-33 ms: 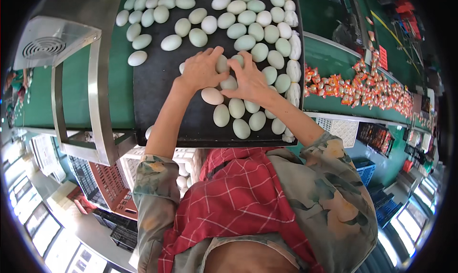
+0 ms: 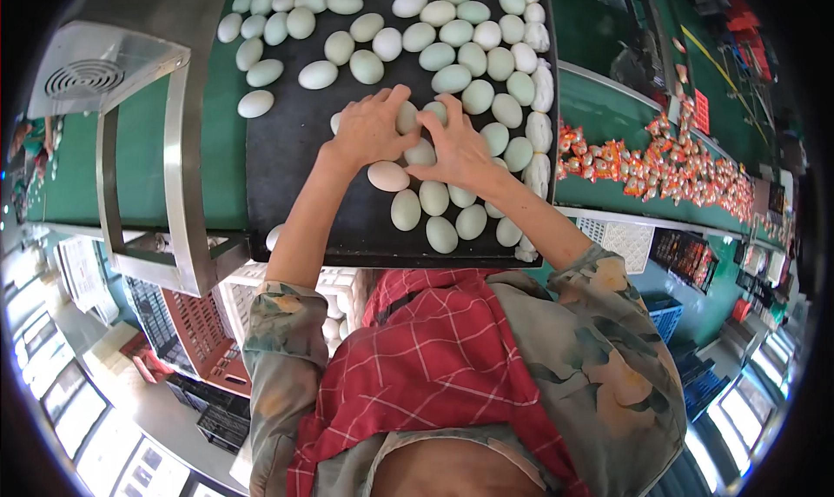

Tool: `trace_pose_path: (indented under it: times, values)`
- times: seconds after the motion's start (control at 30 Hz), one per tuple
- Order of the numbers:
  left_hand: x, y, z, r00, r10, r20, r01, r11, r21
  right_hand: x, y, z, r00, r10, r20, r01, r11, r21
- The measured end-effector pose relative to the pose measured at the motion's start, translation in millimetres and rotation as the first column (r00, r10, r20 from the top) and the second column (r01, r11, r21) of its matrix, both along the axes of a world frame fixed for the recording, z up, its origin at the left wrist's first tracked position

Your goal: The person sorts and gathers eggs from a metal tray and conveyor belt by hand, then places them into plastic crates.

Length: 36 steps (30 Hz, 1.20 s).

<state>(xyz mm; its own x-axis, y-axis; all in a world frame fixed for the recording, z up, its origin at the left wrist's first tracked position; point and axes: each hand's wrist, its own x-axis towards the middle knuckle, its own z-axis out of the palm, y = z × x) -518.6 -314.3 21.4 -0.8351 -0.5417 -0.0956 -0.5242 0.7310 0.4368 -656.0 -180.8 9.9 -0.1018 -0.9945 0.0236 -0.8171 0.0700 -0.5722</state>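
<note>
Pale green and whitish eggs lie loose on a black tabletop [image 2: 295, 162]. My left hand [image 2: 372, 132] curls its thumb and fingers around a pale egg [image 2: 406, 116]. Close beside it, my right hand [image 2: 460, 152] has its fingers bent over a greenish egg [image 2: 436, 111] and its thumb by another egg [image 2: 421, 153]. A pinkish egg [image 2: 387, 176] sits just below the hands. Another egg [image 2: 336, 123] is partly hidden behind my left hand. The undersides of both hands cannot be seen.
A white padded strip [image 2: 539, 132] edges the table's right side. At left stands a metal frame [image 2: 178, 167] with a vented box [image 2: 91, 76]. Orange-red wrapped packs [image 2: 660, 162] cover a green surface at right. Crates, one red-brown [image 2: 204, 332], stand below left.
The view has shifted very slightly; hands and eggs otherwise keep their places relative to each other.
</note>
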Motion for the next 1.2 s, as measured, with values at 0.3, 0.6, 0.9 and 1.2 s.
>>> trace_pose_path:
  times: [0.3, 0.6, 0.9, 1.2]
  values:
    - [29.8, 21.6, 7.0, 0.993, 0.121, 0.014, -0.113, 0.961, -0.254, 5.7, -7.2, 5.2, 0.992, 0.120, 0.042, -0.119, 0.993, -0.025]
    - [74.6, 64.3, -0.5, 0.852, 0.472, -0.226, -0.512, 0.841, -0.173, -1.2, -20.8, 13.4, 0.975, 0.187, 0.124, -0.209, 0.957, 0.201]
    - [93.8, 20.1, 11.7, 0.952, 0.301, 0.063, -0.291, 0.949, -0.124, -30.4, 7.1, -6.4, 0.014, -0.125, 0.992, -0.148, 0.981, 0.125]
    - [78.9, 75.5, 18.5, 0.972, 0.201, 0.118, -0.162, 0.948, -0.276, -12.7, 34.7, -16.7, -0.281, -0.125, 0.951, -0.086, 0.991, 0.105]
